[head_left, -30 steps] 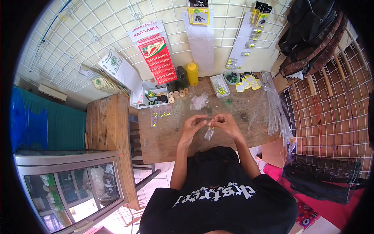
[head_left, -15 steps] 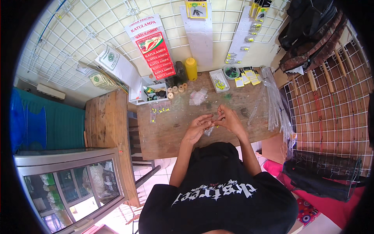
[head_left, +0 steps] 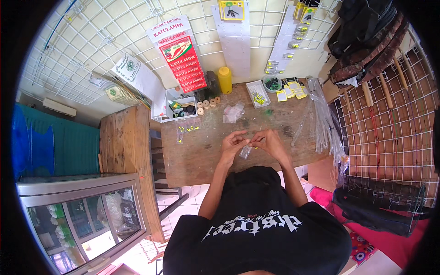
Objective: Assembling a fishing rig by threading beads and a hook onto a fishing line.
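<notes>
My left hand [head_left: 234, 144] and my right hand [head_left: 269, 143] meet over the near part of the table, fingertips pinched together. Whatever sits between those fingertips is too small to make out. Just below them is a small clear plastic bag [head_left: 245, 152]; whether it is held or lies on the wood cannot be told. A tiny yellow-green piece [head_left: 256, 148] shows by my right fingers. Beyond my hands rests a stack of small clear bags [head_left: 233, 113]. Farther left, several yellow-green pieces [head_left: 189, 129] lie on clear plastic.
On the wooden table [head_left: 197, 158] stand a white box of yellow-green pieces [head_left: 259, 96], a round tub [head_left: 272, 84], yellow cards [head_left: 293, 89], wooden spools [head_left: 206, 105], a yellow bottle [head_left: 224, 80] and a white organiser box [head_left: 176, 110]. Long clear plastic sleeves [head_left: 321, 119] drape the right edge.
My right hand has come down from its raised position, its fingers now lower beside the left fingertips. My left hand has shifted slightly, and more of the small bag shows.
</notes>
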`<move>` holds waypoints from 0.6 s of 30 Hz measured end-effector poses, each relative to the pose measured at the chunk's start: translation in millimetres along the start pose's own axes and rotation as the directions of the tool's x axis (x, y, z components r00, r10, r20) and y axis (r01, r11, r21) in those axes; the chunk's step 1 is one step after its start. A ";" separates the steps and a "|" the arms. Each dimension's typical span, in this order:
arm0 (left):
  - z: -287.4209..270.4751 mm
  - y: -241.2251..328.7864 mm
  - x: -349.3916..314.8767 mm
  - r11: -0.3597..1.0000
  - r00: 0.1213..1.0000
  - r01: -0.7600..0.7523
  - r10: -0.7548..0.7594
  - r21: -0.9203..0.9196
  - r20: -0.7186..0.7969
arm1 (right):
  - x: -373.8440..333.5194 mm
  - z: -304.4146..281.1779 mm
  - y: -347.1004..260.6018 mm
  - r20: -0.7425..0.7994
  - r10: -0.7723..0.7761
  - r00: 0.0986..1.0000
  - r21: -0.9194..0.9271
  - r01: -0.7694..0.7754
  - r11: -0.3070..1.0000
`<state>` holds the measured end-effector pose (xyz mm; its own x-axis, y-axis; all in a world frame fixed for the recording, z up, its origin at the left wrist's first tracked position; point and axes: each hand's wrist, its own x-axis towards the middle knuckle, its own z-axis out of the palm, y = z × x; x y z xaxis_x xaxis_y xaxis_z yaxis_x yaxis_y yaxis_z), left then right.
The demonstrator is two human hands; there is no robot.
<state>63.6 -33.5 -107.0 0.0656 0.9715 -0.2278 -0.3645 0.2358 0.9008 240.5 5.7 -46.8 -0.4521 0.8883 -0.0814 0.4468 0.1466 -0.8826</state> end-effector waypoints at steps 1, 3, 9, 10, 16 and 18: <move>0.3 4.0 -0.3 1.000 1.000 0.002 -0.002 0.000 0.001 | -0.6 -0.4 -4.1 0.011 -0.008 1.000 -0.030 0.008 1.000; 0.2 12.7 -0.3 0.993 0.997 -0.027 0.018 0.117 0.078 | -1.5 0.9 -3.6 0.022 -0.014 1.000 -0.059 0.016 0.998; -28.1 24.5 7.7 0.821 0.975 0.023 -0.145 0.571 0.170 | 0.9 0.7 -2.9 0.046 -0.083 0.995 -0.132 0.088 0.987; -34.6 28.7 8.7 0.820 0.975 0.021 -0.142 0.571 0.168 | 1.6 0.6 -1.8 0.044 -0.086 0.995 -0.119 0.091 0.989; -30.5 55.4 9.7 0.837 0.909 -0.116 0.307 0.535 -0.283 | 1.6 -0.3 -0.7 -0.048 -0.161 0.986 -0.128 0.154 0.980; -0.2 79.2 6.1 0.487 0.720 -0.447 0.694 0.750 -0.023 | -1.6 -6.1 -2.4 -0.068 -0.140 0.988 -0.117 0.132 0.984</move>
<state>34.9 -9.0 -37.1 -0.2268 0.8622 0.4529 0.4899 -0.3009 0.8182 244.8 6.6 -41.7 -0.4570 0.8864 0.0746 0.4706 0.3121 -0.8253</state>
